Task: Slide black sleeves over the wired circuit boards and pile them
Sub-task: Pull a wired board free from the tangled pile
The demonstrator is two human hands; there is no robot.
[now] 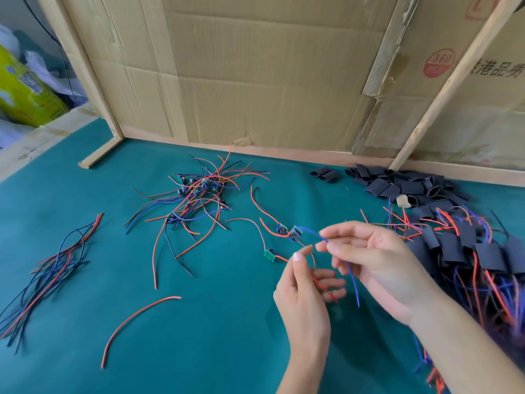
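My right hand [375, 265] pinches a blue wire [350, 273] that runs up to a small circuit board [295, 232] held just above the green mat. My left hand [305, 291] holds the red wire [321, 285] of the same bundle between thumb and fingers. Two more wired boards lie close by, one at the left of the held board [281, 230] and a green one [270, 255] below it. A tangle of unsleeved wired boards [199, 194] lies at centre. Loose black sleeves [397, 186] are heaped at the back right. Sleeved boards [468, 251] are piled at the right.
A bundle of loose red, blue and black wires [54, 265] lies at the left, and a single red wire [136, 317] in front. A cardboard wall [255, 66] with wooden framing [451, 81] closes off the back. A yellow-green bag [25, 86] sits beyond the left edge.
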